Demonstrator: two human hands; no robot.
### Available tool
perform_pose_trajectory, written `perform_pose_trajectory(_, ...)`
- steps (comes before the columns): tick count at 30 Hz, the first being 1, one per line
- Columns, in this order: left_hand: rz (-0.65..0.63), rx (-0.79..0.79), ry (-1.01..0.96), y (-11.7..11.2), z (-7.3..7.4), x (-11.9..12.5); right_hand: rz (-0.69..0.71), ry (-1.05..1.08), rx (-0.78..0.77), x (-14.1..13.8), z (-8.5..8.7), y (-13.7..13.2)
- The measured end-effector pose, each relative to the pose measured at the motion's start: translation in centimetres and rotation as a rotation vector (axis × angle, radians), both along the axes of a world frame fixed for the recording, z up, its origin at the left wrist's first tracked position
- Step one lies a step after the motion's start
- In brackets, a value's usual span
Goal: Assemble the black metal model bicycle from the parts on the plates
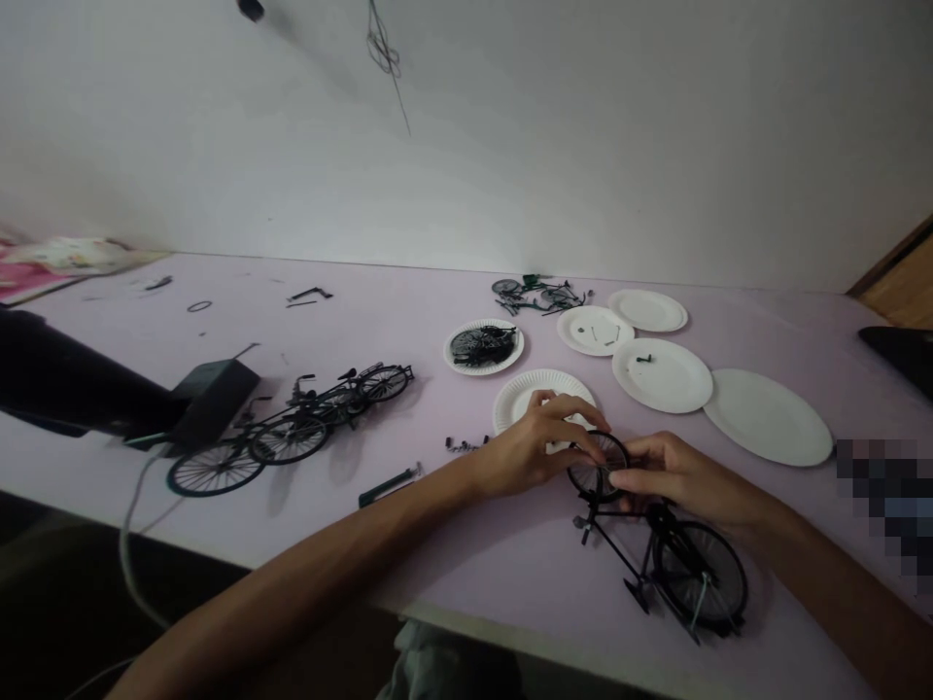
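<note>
A small black model bicycle (660,554) lies on the lilac table (408,544) in front of me, its front wheel (598,467) raised between my hands. My left hand (535,447) grips the wheel's upper rim from the left. My right hand (674,476) pinches the same wheel from the right, partly hiding the hub. Beneath my left hand is a white paper plate (543,399), mostly covered. Tiny dark parts (465,445) lie just left of that hand.
Two assembled model bicycles (292,428) stand at the left beside a black box (215,401) and a cable (129,554). White plates (662,375) lie to the far side, some holding parts. A dark parts heap (539,295) sits behind them. A white wall (466,126) bounds the table.
</note>
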State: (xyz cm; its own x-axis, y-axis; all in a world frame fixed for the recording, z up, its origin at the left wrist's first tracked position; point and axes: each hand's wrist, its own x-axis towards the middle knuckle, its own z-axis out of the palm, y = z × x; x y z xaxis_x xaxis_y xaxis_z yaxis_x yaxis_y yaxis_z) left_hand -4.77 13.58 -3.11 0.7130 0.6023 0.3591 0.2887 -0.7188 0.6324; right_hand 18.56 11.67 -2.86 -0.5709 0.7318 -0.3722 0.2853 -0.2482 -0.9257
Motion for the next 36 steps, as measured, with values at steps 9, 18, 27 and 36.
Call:
perform_pose_trajectory(9, 0.011, -0.013, -0.024, -0.1, -0.51, 0.32, 0.007, 0.008, -0.005, -0.01, -0.06, -0.11)
perform_pose_trajectory(18, -0.034, -0.034, -0.028, -0.03, 0.3, 0.05, 0.019, 0.021, -0.005, 0.22, -0.5, 0.0)
perform_pose_trajectory(27, -0.046, 0.037, -0.067, -0.06, 0.16, 0.11, 0.024, 0.054, -0.009, 0.08, -0.18, -0.05)
perform_pose_trajectory(36, -0.024, 0.091, -0.034, -0.57, -0.15, 0.54, -0.005, 0.006, -0.011, 0.2, -0.18, -0.18)
